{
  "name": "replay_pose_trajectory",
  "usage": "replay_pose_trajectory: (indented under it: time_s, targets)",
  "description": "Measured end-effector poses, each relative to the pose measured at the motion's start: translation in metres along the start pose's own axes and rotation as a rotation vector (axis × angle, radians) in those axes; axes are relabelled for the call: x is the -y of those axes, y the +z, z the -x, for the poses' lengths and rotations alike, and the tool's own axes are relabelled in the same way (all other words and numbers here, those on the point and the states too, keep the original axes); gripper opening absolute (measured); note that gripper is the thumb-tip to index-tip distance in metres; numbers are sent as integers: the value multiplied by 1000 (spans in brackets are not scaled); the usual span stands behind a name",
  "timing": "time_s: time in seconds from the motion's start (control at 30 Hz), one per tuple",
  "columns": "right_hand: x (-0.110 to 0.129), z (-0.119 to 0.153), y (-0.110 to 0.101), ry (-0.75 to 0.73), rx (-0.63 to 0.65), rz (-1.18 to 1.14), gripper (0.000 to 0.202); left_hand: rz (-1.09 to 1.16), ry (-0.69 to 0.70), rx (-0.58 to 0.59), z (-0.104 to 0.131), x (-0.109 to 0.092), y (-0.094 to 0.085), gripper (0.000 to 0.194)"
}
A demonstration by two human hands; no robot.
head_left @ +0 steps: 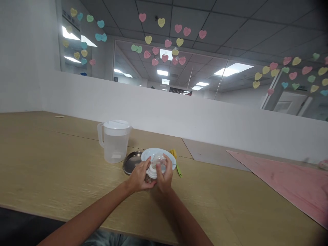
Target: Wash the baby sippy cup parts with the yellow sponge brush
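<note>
Above the table, both my hands hold what looks like a baby bottle [152, 173] with a white collar and a clear domed cap [159, 158]. My left hand [139, 176] is closed around the bottle's lower body and collar, which it partly hides. The fingers of my right hand [165, 172] grip the clear cap, thumb on the near side. Whether the cap is seated on the collar or apart from it, I cannot tell. Just behind my hands is a white bowl [148, 152]. A round metal tray [131, 164] lies to its left, partly behind the bowl.
A translucent pitcher [115, 147] with a white lid and liquid inside stands at the left. Right of the bowl lies a brush [178, 169] with a yellow head and green handle. A pink sheet [284, 177] covers the table's right side. A white wall [159, 109] rises behind.
</note>
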State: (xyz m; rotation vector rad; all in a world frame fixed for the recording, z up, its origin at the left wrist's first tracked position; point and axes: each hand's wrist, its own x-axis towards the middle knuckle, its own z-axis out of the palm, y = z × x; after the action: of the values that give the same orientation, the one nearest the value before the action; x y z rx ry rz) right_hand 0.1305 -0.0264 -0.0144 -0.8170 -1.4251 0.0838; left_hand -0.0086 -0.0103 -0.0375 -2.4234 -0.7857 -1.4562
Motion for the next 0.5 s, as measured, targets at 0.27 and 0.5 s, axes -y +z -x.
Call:
replay_pose_trajectory:
  time_s: [0.27, 0.5]
  targets:
    - [6, 1, 5, 184, -31, -50, 49, 15, -23, 7, -1, -3, -2, 96]
    - [9, -1, 9, 398, -17, -227, 43, 0, 36, -28, 0, 0, 0, 89]
